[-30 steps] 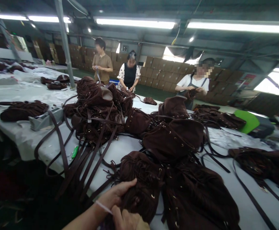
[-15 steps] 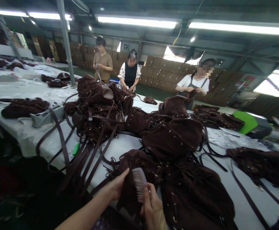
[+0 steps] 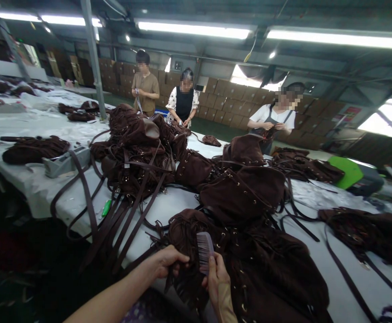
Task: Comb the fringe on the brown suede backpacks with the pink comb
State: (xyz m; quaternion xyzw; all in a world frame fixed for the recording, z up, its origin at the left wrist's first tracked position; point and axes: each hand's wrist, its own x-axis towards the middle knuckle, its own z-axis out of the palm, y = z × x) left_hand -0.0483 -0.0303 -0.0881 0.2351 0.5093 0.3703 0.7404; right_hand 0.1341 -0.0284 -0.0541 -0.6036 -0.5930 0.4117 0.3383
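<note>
A pale purple comb (image 3: pixel 204 251) stands with its teeth facing left, gripped by my right hand (image 3: pixel 218 278) at its lower end. It is held at the dark brown fringe (image 3: pixel 185 280) of a suede bag (image 3: pixel 189 222) near the table's front edge. My left hand (image 3: pixel 169 262) is closed at the left side of this fringe, its thumb over curled fingers, with strands in its grip. Some fingertips are hidden. Right of my hands lies another brown suede bag (image 3: pixel 283 264) with metal eyelets.
A heap of brown fringed bags (image 3: pixel 138 148) covers the middle of the white table (image 3: pixel 175 199), straps hanging over the front edge. A grey tray (image 3: pixel 59 165) and a green object (image 3: pixel 106 208) lie left. Three co-workers stand across the table. A green machine (image 3: pixel 345 172) stands right.
My right hand has moved the comb a little to the right. My left hand has dropped slightly, its thumb now lying over curled fingers.
</note>
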